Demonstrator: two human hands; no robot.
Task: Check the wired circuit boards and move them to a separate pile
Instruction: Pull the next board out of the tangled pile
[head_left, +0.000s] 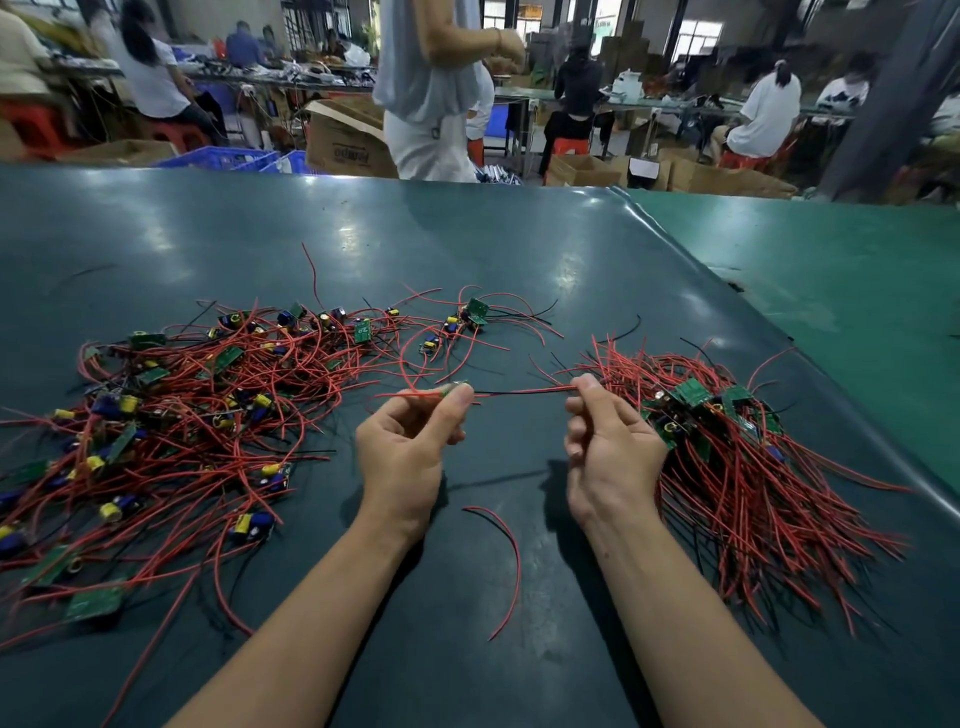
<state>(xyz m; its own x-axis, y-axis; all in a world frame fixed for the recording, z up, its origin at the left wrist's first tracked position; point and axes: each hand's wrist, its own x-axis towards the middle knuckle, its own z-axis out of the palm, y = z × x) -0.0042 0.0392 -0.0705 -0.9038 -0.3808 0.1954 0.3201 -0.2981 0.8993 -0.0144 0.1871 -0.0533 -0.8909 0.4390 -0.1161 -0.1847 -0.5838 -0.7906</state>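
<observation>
A large loose pile of wired circuit boards (171, 410) with red and black leads, blue and yellow parts, covers the left of the dark green table (467, 249). A tidier pile (727, 441) with leads aligned lies at the right. My left hand (405, 447) pinches a small green board (457, 387) above the table between the piles. My right hand (608, 441) pinches that board's red and black leads (524, 391), stretched straight between both hands.
A single loose red wire (506, 551) lies on the table between my forearms. The table mat's edge runs diagonally at the right, with a lighter green surface (831, 270) beyond. A person (431, 88) stands at the far edge; others sit at benches behind.
</observation>
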